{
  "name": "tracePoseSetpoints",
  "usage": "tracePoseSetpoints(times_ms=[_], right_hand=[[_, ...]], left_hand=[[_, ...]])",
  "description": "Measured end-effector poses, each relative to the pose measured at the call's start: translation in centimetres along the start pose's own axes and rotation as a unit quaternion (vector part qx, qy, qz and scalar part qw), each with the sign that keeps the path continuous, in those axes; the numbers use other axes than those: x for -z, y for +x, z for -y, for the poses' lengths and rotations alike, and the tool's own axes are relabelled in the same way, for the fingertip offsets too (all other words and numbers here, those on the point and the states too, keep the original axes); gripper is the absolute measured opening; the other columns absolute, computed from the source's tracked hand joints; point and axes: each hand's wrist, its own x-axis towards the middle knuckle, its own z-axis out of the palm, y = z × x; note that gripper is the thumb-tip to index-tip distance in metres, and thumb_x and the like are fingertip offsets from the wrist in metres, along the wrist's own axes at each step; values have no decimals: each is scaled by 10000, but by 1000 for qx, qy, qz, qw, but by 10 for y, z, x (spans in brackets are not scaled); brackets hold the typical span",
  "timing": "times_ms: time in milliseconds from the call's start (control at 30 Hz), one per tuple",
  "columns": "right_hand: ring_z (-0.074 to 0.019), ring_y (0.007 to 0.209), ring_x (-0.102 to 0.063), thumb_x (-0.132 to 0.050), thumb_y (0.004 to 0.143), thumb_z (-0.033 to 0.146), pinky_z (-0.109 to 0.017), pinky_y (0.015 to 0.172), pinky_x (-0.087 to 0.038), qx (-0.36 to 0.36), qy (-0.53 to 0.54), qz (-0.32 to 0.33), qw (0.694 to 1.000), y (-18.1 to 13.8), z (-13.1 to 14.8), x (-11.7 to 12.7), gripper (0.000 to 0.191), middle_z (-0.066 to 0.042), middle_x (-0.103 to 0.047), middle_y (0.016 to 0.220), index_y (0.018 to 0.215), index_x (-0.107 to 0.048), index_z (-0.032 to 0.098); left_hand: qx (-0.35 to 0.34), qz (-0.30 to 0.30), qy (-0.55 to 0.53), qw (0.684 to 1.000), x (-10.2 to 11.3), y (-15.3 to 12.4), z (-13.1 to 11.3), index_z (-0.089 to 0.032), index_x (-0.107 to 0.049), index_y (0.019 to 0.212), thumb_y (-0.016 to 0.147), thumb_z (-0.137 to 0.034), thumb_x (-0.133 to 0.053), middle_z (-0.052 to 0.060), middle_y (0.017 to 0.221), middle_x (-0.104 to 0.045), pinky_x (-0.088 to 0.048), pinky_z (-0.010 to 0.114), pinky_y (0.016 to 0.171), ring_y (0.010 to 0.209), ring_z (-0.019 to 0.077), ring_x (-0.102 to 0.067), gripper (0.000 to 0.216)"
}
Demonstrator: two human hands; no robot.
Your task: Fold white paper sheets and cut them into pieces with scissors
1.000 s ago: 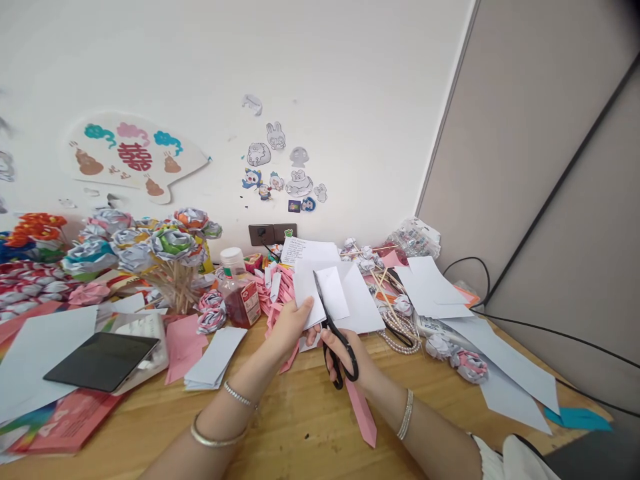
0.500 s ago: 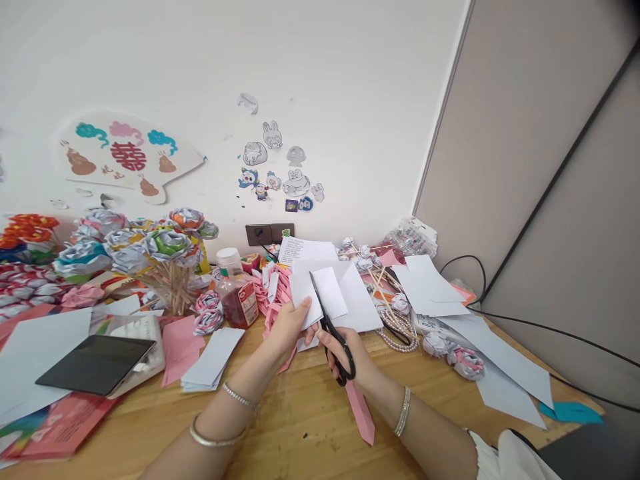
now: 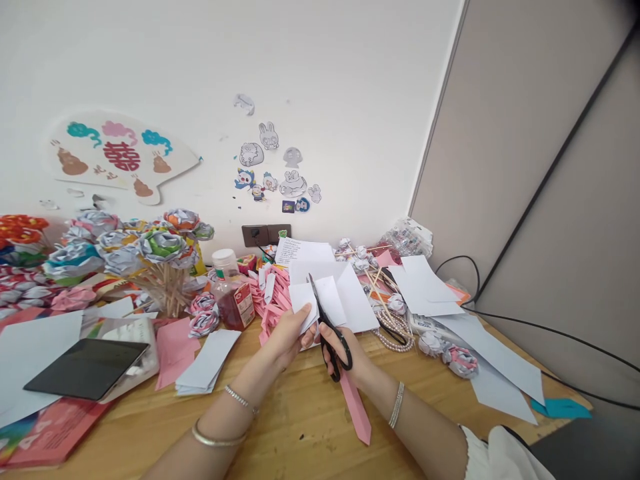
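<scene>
My left hand (image 3: 294,331) pinches white paper (image 3: 302,298) between thumb and fingers, just left of the blades. My right hand (image 3: 349,348) grips black-handled scissors (image 3: 335,345), their blades pointing up and away from me along the paper's edge. A smaller white piece (image 3: 331,299) shows just right of the blades; whether it is still joined to the held paper, I cannot tell. Larger white sheets (image 3: 357,297) lie behind. A folded pink paper strip (image 3: 356,413) lies on the table below my right hand.
Folded pink strips (image 3: 274,303) are heaped behind my left hand, beside a jar of red liquid (image 3: 233,300). Paper flowers on sticks (image 3: 163,247), a black tablet (image 3: 86,368) and cut white paper (image 3: 207,363) are at left. At right are beads (image 3: 395,331) and white sheets (image 3: 425,287).
The view has shifted slightly. The paper in my left hand sits a little lower and more tilted beside the blades. Both hands keep their holds.
</scene>
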Motion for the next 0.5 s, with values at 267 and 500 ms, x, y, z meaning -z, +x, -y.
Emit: tracePoseSetpoints(times_ms=[267,500], right_hand=[[-76,309,-438,-449,653,717,-175,288,-288,58,-42,4,997,1,-1,-3,579,49,-453,440,671,-516,142],[-71,322,-427,-394,683,722,-178,309,-277,98,-52,24,994,-1,4,-2,596,41,-429,421,594,-506,144]], left_hand=[[-5,-1,-15,1000,-7,-6,-6,-168,-430,415,743,-456,-512,-67,246,-354,-231,182,370,271,30,-274,444],[-5,16,-12,1000,-9,-4,-1,-181,-445,465,729,-495,-516,-65,245,-365,-207,202,347,258,52,-286,416]])
